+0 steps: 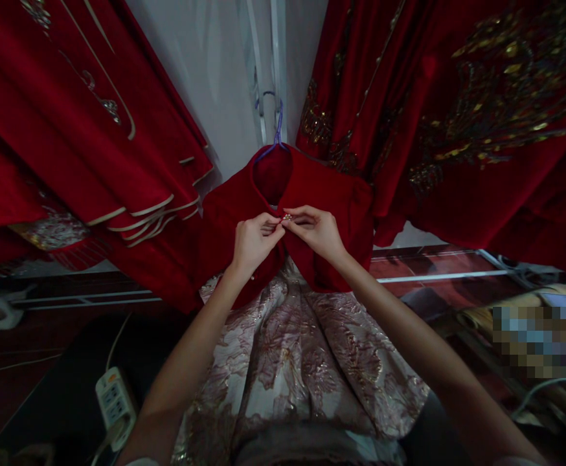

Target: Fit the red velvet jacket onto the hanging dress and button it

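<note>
A short red velvet jacket [331,194] hangs on a blue hanger [278,126] straight ahead, over a pale brocade skirt [293,362]. My left hand [254,241] and my right hand [315,230] meet at the jacket's front, just under the collar. Both pinch a small pearl-like fastener [287,217] and the cloth edges beside it. The fingers of each hand are closed.
Red embroidered garments hang at the left [69,129] and at the right [482,116]. A white wall and rail [271,65] stand behind the hanger. A white power strip [115,401] with a cable lies on the dark floor at lower left.
</note>
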The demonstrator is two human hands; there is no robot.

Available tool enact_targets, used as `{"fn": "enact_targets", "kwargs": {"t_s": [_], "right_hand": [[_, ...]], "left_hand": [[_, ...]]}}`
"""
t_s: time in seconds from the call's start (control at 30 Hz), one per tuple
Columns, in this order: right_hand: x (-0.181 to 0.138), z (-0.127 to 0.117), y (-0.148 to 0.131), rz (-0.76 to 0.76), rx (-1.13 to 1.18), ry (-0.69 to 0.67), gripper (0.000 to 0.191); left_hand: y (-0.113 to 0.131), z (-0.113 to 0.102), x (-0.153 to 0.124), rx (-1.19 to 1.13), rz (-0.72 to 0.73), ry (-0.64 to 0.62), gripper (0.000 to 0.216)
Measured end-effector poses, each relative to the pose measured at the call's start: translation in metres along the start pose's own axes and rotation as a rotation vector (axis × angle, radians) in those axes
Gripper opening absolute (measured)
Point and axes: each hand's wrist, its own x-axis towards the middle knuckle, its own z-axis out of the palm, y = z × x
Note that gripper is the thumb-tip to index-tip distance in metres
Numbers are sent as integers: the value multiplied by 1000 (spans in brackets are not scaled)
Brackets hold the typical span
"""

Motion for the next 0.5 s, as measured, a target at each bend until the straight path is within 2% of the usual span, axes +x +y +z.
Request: {"fn": "enact_targets", "kwargs": {"t_s": [0.17,0.27,0.37,0.5], "right_hand": [[1,-1,0,1,-17,-47,35],[3,2,1,-13,-82,-23,33],[-3,9,4,-19,-130,14,38],[-27,6,14,-8,-170,-7,70]], "left_hand": [[7,-6,6,134,65,-92,8],[9,-1,7,110,85,-94,8],[3,8,4,-37,14,-26,12],[-12,15,-6,-391,-201,-12,22]]}}
